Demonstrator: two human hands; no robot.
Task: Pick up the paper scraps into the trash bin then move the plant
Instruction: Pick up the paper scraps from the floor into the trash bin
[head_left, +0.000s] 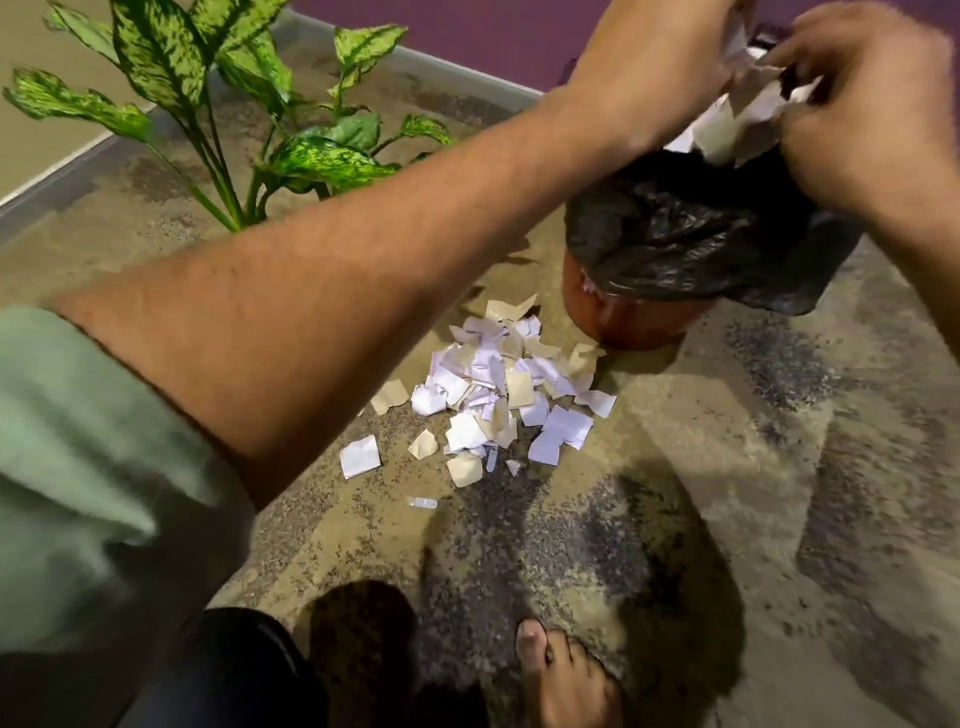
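Observation:
A pile of white and tan paper scraps (498, 389) lies on the carpet in front of a red-brown trash bin (623, 317) lined with a black bag (691, 234). Over the bin's mouth, my left hand (660, 57) and my right hand (862, 98) hold a bunch of paper scraps (737, 114) between them. The hands are blurred by motion. A green speckled-leaf plant (218, 104) stands at the back left, its pot hidden behind my left forearm.
A grey baseboard (457, 67) and a purple wall run along the back. My bare foot (566, 675) stands on the patterned carpet near the bottom. A small clear strip (422, 503) lies apart from the pile.

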